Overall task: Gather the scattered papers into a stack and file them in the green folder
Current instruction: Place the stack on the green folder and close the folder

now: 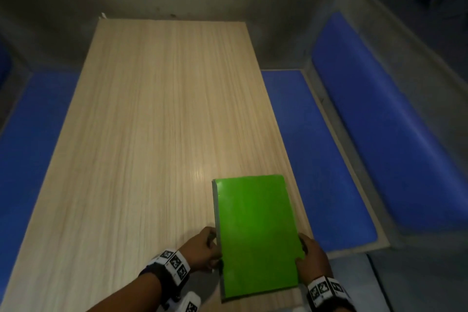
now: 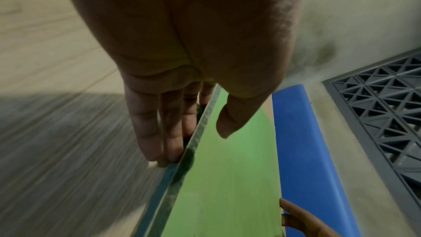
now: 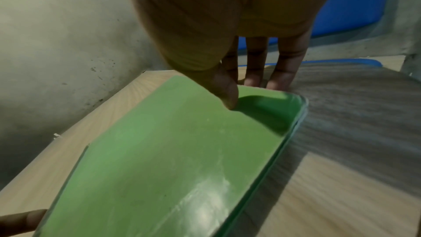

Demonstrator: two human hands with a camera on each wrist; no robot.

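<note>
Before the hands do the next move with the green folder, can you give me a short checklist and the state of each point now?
1. Green folder closed: ok, cover lies flat.
2. Loose papers left on the table: ok, none visible.
3. Papers inside the folder: cannot tell, the cover hides them.
4. Left hand holds the folder's left edge: ok, thumb on the cover, fingers along the edge.
5. Right hand holds the right edge: ok, thumb on top, fingers beside the edge.
6. Folder fully on the table: not ok, it sits close to the right and near edges.
</note>
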